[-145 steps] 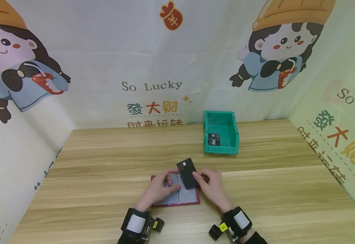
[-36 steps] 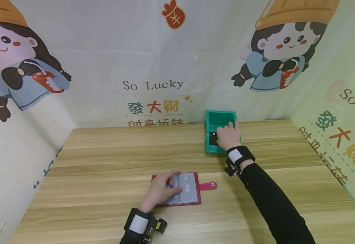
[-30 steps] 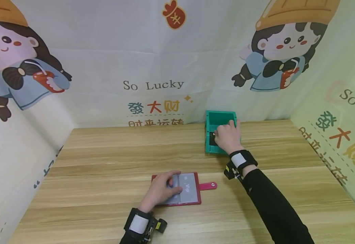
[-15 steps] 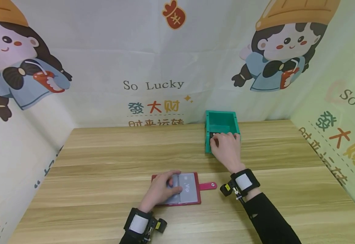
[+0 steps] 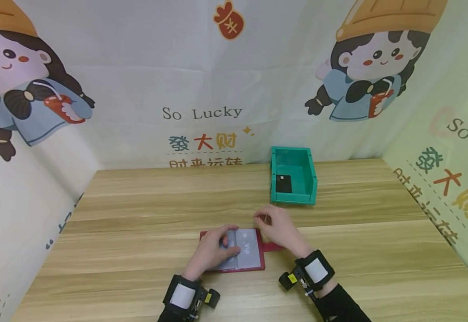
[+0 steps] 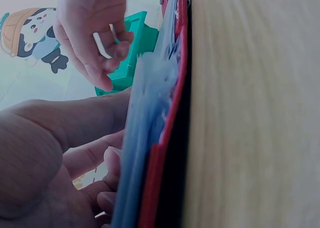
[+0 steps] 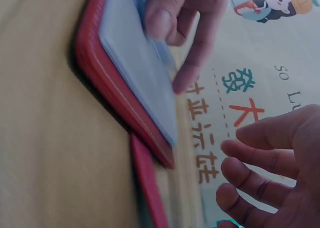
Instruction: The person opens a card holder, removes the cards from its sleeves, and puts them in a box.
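Observation:
In the head view a red card holder (image 5: 261, 264) lies unfolded on the table, its clear sleeves (image 5: 250, 248) facing up with "Vip" lettering showing through the right one. My left hand (image 5: 209, 251) rests on the left sleeves, thumb and fingers fairly straight on the plastic. Just above the right edge of the holder hovers my right hand (image 5: 278, 226), fingers loosely bent. In the right wrist view its fingertips (image 7: 231, 170) have nothing visible between them. A black card (image 5: 284, 184) lies flat in the green bin (image 5: 292, 199) farther back.
The holder's pink snap strap (image 5: 271, 247) sticks out to the right, partly under my right forearm. The wooden table (image 5: 137, 201) runs back to a printed cloth (image 5: 129, 89), and the bin stands close to it.
Several seconds ago my right hand pinched a black VIP card over the holder. It then reached into the bin and has since drawn back towards the holder. The left hand stays put.

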{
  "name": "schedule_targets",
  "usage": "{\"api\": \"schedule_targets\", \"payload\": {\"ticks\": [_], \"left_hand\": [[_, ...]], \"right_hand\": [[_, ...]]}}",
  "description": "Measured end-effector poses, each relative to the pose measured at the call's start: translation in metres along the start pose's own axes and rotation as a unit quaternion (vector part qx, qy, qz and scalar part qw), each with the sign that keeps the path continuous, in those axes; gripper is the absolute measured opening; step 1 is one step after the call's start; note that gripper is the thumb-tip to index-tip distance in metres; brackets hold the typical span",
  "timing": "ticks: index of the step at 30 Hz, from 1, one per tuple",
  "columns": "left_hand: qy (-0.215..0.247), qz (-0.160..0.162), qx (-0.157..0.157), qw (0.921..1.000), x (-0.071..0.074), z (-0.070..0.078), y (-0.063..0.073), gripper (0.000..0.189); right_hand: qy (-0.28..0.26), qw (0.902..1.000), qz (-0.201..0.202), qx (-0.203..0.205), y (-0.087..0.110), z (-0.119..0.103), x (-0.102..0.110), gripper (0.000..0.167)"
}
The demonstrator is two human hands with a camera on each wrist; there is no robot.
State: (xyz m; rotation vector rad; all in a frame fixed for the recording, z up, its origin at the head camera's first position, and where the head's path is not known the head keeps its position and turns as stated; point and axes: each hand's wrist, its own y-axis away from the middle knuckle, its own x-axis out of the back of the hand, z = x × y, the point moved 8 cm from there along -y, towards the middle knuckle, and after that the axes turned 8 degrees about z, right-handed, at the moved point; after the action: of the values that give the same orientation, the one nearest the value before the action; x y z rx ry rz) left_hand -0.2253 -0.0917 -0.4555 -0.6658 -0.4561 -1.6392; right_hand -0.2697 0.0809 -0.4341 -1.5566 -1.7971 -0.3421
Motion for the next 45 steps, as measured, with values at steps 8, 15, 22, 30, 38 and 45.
{"api": "schedule_targets", "payload": {"ticks": [8, 15, 22, 30, 38, 45], "left_hand": [[0.004, -0.002, 0.0, 1.0, -0.001, -0.001, 0.0, 0.05], [0.006, 0.003, 0.001, 1.0, 0.001, -0.002, 0.0, 0.048], [0.008, 0.003, -0.002, 1.0, 0.0, -0.003, 0.0, 0.049], [0.01, 0.003, 0.001, 0.9999, 0.0, -0.003, 0.0, 0.047], [0.039, 0.013, 0.007, 0.9991, 0.001, -0.005, 0.0, 0.049], [0.056, 0.027, 0.012, 0.998, 0.002, -0.007, 0.0, 0.031]], "right_hand": [[-0.037, 0.9972, -0.04, -0.051, 0.015, 0.012, -0.026, 0.026], [-0.048, 0.9969, -0.037, -0.051, 0.019, 0.015, -0.03, 0.025], [-0.073, 0.9953, -0.008, -0.064, 0.024, 0.02, -0.029, 0.019], [-0.119, 0.9907, 0.037, -0.053, 0.028, 0.023, -0.025, 0.013], [-0.12, 0.9879, 0.092, 0.032, 0.045, 0.018, -0.018, 0.014], [-0.097, 0.9776, 0.142, 0.122, 0.063, 0.0, -0.016, 0.012]]}}
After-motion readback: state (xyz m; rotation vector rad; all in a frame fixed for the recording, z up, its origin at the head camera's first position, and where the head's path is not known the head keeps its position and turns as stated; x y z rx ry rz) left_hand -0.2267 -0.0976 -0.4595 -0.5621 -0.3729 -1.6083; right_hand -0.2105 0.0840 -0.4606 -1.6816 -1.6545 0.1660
